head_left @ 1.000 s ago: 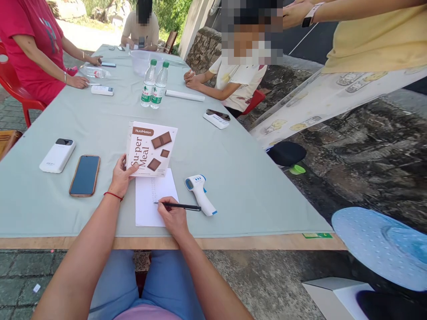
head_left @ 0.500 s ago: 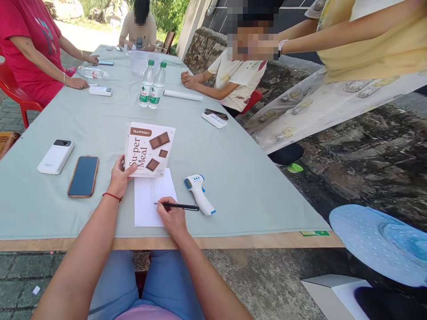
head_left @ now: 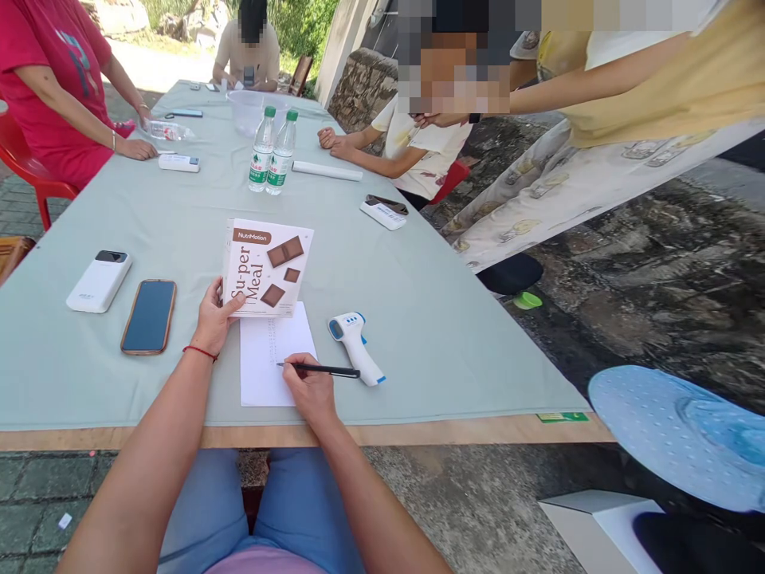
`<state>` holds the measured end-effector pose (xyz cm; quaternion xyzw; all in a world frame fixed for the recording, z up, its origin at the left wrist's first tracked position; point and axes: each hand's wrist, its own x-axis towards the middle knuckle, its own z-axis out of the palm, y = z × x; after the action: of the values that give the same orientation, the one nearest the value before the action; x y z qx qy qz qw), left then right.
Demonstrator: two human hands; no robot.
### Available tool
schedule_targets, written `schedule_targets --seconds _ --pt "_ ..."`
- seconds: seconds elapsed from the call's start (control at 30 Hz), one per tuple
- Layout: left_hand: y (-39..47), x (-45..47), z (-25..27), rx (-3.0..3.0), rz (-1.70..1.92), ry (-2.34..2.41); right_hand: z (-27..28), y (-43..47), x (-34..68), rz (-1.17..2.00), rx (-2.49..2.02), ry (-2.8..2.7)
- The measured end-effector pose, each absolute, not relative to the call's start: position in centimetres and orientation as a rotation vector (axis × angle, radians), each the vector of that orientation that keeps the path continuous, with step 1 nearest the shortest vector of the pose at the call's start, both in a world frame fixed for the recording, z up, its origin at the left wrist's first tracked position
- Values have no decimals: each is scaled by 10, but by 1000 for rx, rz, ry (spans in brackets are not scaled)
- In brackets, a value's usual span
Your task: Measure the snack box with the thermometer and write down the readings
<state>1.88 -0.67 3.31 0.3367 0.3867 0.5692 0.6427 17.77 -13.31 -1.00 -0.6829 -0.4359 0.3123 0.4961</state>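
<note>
My left hand (head_left: 216, 315) grips the lower left corner of a white and brown box (head_left: 280, 263) marked "Su-per Meal", its printed face turned toward me. The box covers the top edge of a white sheet of paper (head_left: 263, 383), which bears small columns of handwriting. Over the right side of that sheet, my right hand (head_left: 311, 391) is closed around a black pen (head_left: 328, 369); the tip is at the writing. A white infrared thermometer (head_left: 358, 347) lies just right of the pen, whose end overlaps its handle in this view.
Left of my arm lie a phone (head_left: 149, 317) and a white power bank (head_left: 100, 281). Two water bottles (head_left: 269, 155) stand farther back, near a clear basin (head_left: 245, 112). People sit around the table (head_left: 454, 351); one stands at right. A blue hat (head_left: 675, 430) is beyond the right corner.
The pen and my right hand have shifted very slightly right. At the far left, a person's hand has moved onto the lying plastic bottle. The standing person's arms have shifted a little.
</note>
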Motion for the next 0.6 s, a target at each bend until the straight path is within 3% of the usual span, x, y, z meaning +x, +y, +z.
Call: schedule_targets --seconds 0.6 --pt "-6 18 33 760 1293 886 -12 -133 179 718 -1644 -1026"
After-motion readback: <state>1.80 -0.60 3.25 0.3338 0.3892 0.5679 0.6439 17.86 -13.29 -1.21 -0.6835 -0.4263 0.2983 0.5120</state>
